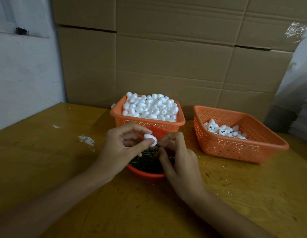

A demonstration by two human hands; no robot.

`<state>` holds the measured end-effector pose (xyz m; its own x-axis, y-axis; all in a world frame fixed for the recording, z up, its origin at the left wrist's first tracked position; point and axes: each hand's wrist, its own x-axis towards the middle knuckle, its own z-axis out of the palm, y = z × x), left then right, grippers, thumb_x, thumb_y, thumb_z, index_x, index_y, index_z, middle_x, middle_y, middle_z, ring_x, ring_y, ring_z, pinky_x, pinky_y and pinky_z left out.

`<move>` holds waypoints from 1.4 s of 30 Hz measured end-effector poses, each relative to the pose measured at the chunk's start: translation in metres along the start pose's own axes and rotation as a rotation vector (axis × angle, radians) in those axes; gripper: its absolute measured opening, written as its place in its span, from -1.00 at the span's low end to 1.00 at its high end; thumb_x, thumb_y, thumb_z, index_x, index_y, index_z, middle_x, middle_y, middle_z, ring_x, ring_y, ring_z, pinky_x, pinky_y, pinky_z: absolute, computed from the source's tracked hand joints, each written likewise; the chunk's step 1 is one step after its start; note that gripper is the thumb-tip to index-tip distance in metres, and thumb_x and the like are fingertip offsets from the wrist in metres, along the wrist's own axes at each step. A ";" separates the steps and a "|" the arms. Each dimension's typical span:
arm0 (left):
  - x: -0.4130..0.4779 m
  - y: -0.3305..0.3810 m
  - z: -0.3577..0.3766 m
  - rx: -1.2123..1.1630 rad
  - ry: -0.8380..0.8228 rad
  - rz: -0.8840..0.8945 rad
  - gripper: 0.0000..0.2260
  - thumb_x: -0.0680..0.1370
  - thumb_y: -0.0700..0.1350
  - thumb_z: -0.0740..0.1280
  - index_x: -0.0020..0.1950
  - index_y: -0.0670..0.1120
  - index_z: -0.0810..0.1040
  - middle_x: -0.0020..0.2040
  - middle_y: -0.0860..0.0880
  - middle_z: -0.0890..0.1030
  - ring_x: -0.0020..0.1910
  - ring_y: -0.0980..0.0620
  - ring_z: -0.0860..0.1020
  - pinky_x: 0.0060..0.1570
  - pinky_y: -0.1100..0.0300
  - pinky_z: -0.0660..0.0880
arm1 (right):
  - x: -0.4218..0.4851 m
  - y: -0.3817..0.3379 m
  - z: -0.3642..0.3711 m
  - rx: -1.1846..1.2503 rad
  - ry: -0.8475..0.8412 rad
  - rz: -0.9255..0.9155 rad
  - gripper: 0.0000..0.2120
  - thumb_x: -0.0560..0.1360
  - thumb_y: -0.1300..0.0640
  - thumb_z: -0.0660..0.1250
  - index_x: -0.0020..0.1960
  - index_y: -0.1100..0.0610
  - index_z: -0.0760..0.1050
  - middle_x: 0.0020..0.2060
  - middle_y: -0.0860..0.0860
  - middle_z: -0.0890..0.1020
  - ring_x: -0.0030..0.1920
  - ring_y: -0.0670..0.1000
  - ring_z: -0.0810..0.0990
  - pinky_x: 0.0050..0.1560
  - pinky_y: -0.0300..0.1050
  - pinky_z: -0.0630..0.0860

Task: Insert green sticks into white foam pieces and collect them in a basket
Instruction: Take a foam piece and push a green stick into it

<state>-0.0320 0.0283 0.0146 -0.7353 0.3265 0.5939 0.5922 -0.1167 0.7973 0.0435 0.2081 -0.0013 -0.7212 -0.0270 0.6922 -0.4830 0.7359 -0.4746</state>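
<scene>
My left hand (125,143) pinches a white foam piece (150,139) between thumb and fingers above an orange bowl (145,174) full of green sticks (145,160). Just right of the foam, my right hand (175,152) has its fingertips pinched together at the piece's end; a thin green stick (157,145) shows faintly there. Behind the hands stands an orange basket (147,122) heaped with plain foam pieces (149,107). A second orange basket (238,143) at the right holds several foam pieces with green sticks in them (223,131).
Everything sits on a worn yellow wooden table (54,160) with white scuffs at the left. Cardboard boxes (166,48) form a wall close behind the baskets. A stack of white material (302,122) stands at the far right.
</scene>
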 end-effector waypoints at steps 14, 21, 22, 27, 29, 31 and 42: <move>-0.002 0.003 0.000 0.013 -0.008 -0.020 -0.80 0.45 -0.04 0.56 0.03 -0.06 0.69 -0.12 -0.09 0.76 -0.19 -0.07 0.73 -0.34 0.22 0.60 | 0.000 0.000 0.002 -0.022 0.006 -0.016 -0.75 0.69 0.21 0.29 0.26 -0.03 0.29 0.10 -0.08 0.70 0.06 -0.08 0.71 -0.12 0.11 0.67; -0.001 0.001 -0.002 0.004 -0.017 -0.017 -0.87 0.51 -0.09 0.58 0.02 0.01 0.69 -0.11 -0.08 0.76 -0.22 -0.05 0.73 -0.35 0.23 0.59 | -0.001 0.001 0.002 -0.030 0.013 -0.029 -0.75 0.69 0.20 0.29 0.26 -0.03 0.29 0.08 -0.08 0.71 0.01 -0.07 0.72 -0.17 0.12 0.66; -0.001 0.001 -0.002 0.006 -0.022 -0.017 -0.86 0.51 -0.07 0.58 0.02 0.02 0.69 -0.11 -0.07 0.76 -0.22 -0.04 0.73 -0.35 0.24 0.58 | -0.001 0.002 0.002 -0.033 0.012 -0.029 -0.75 0.69 0.20 0.29 0.25 -0.03 0.29 0.07 -0.08 0.71 0.00 -0.05 0.72 -0.18 0.13 0.65; -0.002 0.002 0.000 0.013 -0.011 -0.014 -0.80 0.46 0.08 0.55 0.01 0.05 0.68 -0.12 -0.05 0.76 -0.23 -0.04 0.73 -0.37 0.25 0.57 | 0.000 0.003 0.002 -0.033 0.007 -0.016 -0.75 0.69 0.19 0.30 0.27 -0.03 0.30 0.08 -0.09 0.70 0.02 -0.03 0.72 -0.16 0.15 0.65; -0.001 0.001 0.001 0.010 -0.012 -0.015 -0.80 0.46 0.07 0.56 0.01 0.04 0.68 -0.12 -0.05 0.76 -0.24 -0.04 0.73 -0.37 0.24 0.57 | 0.000 0.003 0.001 -0.030 0.006 -0.013 -0.75 0.69 0.18 0.30 0.26 -0.04 0.30 0.09 -0.11 0.69 0.04 -0.06 0.71 -0.15 0.13 0.66; -0.001 0.000 0.000 0.013 -0.007 -0.015 -0.80 0.46 0.07 0.56 0.01 0.04 0.67 -0.11 -0.05 0.76 -0.24 -0.04 0.73 -0.37 0.24 0.57 | 0.001 0.003 0.001 -0.030 -0.001 -0.021 -0.75 0.69 0.18 0.29 0.26 -0.04 0.29 0.08 -0.10 0.69 0.02 -0.05 0.71 -0.17 0.13 0.65; 0.001 -0.001 0.002 -0.029 0.056 -0.012 -0.64 0.39 -0.03 0.65 0.13 0.06 0.63 -0.01 -0.04 0.71 -0.19 -0.08 0.76 -0.41 0.24 0.58 | 0.000 0.005 0.002 -0.024 0.022 -0.040 -0.76 0.69 0.18 0.30 0.24 -0.02 0.29 0.04 -0.06 0.70 -0.04 0.00 0.72 -0.22 0.15 0.64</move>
<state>-0.0324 0.0307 0.0137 -0.7600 0.2755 0.5886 0.5739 -0.1405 0.8068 0.0400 0.2106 -0.0048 -0.6905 -0.0419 0.7221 -0.4986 0.7508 -0.4333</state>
